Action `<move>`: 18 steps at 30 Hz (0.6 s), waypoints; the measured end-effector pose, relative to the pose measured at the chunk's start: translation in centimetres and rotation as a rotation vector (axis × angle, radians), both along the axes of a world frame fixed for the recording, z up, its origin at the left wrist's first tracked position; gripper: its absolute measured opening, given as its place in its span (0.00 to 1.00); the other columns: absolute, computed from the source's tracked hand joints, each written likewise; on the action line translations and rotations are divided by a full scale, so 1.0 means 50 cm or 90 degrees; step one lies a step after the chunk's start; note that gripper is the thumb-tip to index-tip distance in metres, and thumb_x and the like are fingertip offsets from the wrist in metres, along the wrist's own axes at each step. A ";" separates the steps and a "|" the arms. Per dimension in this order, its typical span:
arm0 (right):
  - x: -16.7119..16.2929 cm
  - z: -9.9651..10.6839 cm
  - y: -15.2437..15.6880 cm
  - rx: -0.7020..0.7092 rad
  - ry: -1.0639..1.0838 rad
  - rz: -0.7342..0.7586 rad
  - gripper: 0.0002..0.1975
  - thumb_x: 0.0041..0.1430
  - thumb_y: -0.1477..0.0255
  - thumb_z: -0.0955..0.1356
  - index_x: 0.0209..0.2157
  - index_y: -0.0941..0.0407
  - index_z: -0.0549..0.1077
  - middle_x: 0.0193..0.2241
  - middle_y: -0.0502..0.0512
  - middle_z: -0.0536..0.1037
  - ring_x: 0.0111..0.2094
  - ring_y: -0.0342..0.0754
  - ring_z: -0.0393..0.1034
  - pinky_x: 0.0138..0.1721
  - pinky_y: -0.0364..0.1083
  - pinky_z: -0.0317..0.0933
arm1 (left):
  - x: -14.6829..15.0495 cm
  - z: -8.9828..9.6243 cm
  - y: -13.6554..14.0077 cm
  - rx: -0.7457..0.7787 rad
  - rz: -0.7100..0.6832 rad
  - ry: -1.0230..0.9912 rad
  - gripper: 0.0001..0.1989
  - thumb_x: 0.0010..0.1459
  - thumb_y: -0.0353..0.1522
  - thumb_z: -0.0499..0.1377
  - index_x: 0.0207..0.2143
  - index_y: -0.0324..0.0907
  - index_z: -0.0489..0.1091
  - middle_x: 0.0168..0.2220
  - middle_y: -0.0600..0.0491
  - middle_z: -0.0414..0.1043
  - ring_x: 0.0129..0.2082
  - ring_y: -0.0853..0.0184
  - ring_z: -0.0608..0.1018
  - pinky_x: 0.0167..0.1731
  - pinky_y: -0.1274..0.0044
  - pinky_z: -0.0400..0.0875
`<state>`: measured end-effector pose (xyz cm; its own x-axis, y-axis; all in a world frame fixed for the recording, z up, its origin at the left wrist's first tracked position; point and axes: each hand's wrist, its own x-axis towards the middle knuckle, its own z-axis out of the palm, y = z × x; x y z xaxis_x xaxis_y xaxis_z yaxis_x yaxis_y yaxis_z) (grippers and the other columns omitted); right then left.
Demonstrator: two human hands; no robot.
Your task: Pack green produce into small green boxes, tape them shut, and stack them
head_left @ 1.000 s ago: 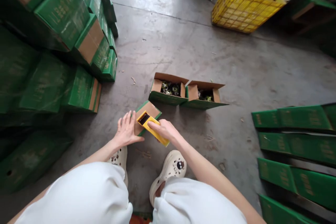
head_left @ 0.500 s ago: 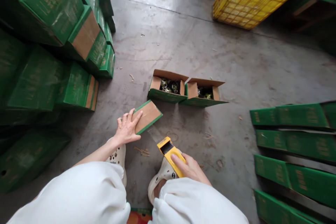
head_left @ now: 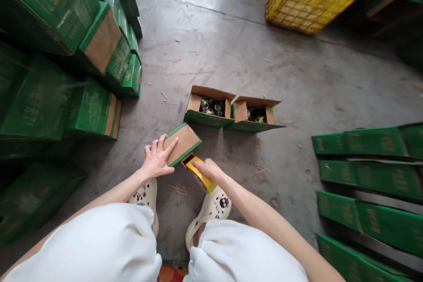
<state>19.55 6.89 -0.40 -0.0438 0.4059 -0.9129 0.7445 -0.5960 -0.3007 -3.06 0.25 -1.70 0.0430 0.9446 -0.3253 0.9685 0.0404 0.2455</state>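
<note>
Right hand (head_left: pixel 210 169) has its grip round a yellow tape dispenser (head_left: pixel 201 173), left hand (head_left: pixel 157 159) splayed on a cardboard box (head_left: pixel 185 139). Open cartons (head_left: pixel 209 119) hold shiny green stuff (head_left: pixel 207 105).

From my remote view, the scuffed grey floor (head_left: pixel 291 83) carries two open boxes (head_left: pixel 211 120) mid-scene, a closed box (head_left: pixel 187 139) just nearer and left, cream clogs (head_left: pixel 209 208) near, scraps (head_left: pixel 178 190) between them, stacked cartons (head_left: pixel 86 114) left, green boxes (head_left: pixel 380 178) right, and a yellow crate (head_left: pixel 307 4) far right.
</note>
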 end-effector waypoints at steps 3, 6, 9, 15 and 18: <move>-0.015 -0.008 0.009 -0.004 -0.026 0.030 0.20 0.65 0.56 0.71 0.31 0.61 0.78 0.20 0.57 0.78 0.24 0.52 0.77 0.28 0.45 0.71 | -0.002 0.002 0.001 -0.005 -0.002 0.005 0.59 0.47 0.42 0.71 0.76 0.62 0.44 0.77 0.41 0.38 0.67 0.36 0.57 0.59 0.47 0.59; -0.014 -0.009 -0.006 0.004 -0.039 0.059 0.23 0.64 0.54 0.71 0.30 0.61 0.79 0.20 0.58 0.79 0.25 0.53 0.79 0.31 0.46 0.72 | 0.002 0.004 0.000 -0.010 0.003 0.004 0.58 0.49 0.42 0.70 0.76 0.64 0.44 0.77 0.41 0.37 0.67 0.35 0.57 0.59 0.47 0.59; 0.015 0.005 -0.028 0.052 -0.015 0.069 0.26 0.66 0.50 0.68 0.31 0.61 0.78 0.23 0.59 0.80 0.26 0.52 0.79 0.31 0.45 0.71 | 0.014 0.001 0.003 -0.003 0.013 -0.001 0.56 0.51 0.44 0.70 0.76 0.64 0.45 0.77 0.41 0.37 0.68 0.34 0.55 0.59 0.44 0.57; 0.061 0.056 -0.028 0.068 0.063 0.043 0.29 0.64 0.44 0.67 0.30 0.57 0.75 0.24 0.59 0.81 0.25 0.51 0.78 0.27 0.44 0.68 | 0.037 0.000 0.036 -0.009 0.077 -0.061 0.58 0.48 0.39 0.72 0.76 0.64 0.46 0.77 0.41 0.38 0.70 0.27 0.51 0.63 0.39 0.48; 0.054 0.071 -0.032 0.006 0.116 -0.028 0.30 0.62 0.42 0.67 0.28 0.56 0.73 0.23 0.59 0.79 0.24 0.51 0.76 0.27 0.44 0.68 | 0.025 0.013 0.058 -0.024 0.103 -0.143 0.59 0.45 0.38 0.73 0.75 0.64 0.50 0.77 0.42 0.39 0.69 0.25 0.51 0.63 0.38 0.45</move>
